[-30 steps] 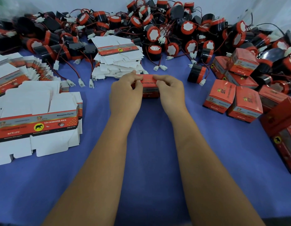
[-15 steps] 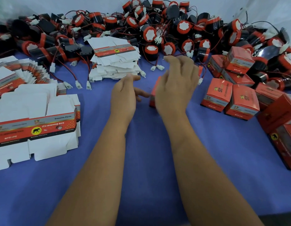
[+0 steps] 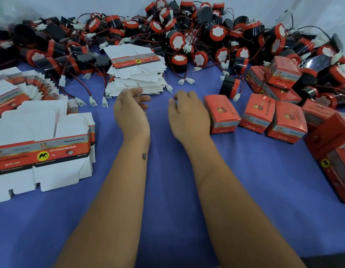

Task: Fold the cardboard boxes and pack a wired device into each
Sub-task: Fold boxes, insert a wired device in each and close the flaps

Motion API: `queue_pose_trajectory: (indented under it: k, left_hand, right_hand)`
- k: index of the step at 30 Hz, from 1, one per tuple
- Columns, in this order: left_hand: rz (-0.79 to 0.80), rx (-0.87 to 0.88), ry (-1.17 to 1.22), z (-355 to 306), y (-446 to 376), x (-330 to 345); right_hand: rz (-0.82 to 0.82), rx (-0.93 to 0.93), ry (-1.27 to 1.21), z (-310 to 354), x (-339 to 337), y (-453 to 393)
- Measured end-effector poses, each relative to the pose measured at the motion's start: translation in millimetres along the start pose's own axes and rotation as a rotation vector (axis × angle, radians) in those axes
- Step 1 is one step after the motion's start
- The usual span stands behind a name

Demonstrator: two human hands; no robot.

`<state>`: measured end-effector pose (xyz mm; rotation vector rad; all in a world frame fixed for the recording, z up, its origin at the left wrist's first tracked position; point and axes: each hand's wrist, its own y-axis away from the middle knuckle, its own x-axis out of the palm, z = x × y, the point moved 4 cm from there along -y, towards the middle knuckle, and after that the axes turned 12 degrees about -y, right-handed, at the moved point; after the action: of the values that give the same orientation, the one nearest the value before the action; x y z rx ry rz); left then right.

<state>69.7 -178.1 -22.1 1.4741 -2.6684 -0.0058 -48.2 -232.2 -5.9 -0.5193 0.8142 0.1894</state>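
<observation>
We catalogued both hands empty over the blue worktop (image 3: 167, 190). The left hand (image 3: 130, 111) hung with fingers loosely curled, holding nothing, its fingertips just short of the near edge of the middle stack of flat box blanks (image 3: 136, 72). The right hand (image 3: 188, 115) was likewise relaxed and unladen, its outer edge just beside a closed red box (image 3: 222, 113); whether they touched we could not tell.

Taking that closed red box as landmark: to its right stood a cluster of further folded red boxes (image 3: 283, 120); just behind it lay one black-and-red wired device (image 3: 229, 87) on its side with a white plug; beyond that ran the heap of wired devices (image 3: 187, 35) along the worktop's far edge; well to its left lay a larger stack of unfolded blanks (image 3: 42, 147), printed band uppermost.
</observation>
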Motion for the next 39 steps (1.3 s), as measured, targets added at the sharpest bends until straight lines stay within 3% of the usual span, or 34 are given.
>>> queue_pose_trajectory:
  k: [6,11,16,20,23,28,33,39]
  left_hand:
    - [0.079,0.1,-0.207,2.5,3.2,4.5]
    - [0.102,0.183,-0.353,3.3,3.7,9.8]
    - [0.074,0.46,-0.847,-3.4,-1.0,27.1]
    - [0.147,0.559,-1.125,-8.6,-21.2,38.7]
    - [0.101,0.585,-1.256,-20.7,-44.1,39.9]
    - [0.199,0.472,-1.404,-20.0,-70.2,37.9]
    - [-0.07,0.679,-1.366,-14.1,-49.5,28.7]
    - [-0.014,0.704,-1.09,-14.5,-27.5,24.8]
  right_hand:
    - [-0.068,0.263,0.068,-39.1,-17.8,-4.4]
    - [-0.018,0.142,0.145,-30.3,-10.2,-3.3]
    - [0.077,0.056,0.198,-27.8,-1.3,-2.8]
    - [0.075,0.046,0.204,-27.0,0.2,-2.8]
    - [0.071,0.029,0.217,-26.4,1.3,-3.4]
    - [0.064,0.017,0.25,-27.5,3.7,-5.6]
    - [0.075,0.028,0.24,-26.9,3.0,-5.4]
    - [0.064,0.033,0.159,-27.9,2.3,-5.7]
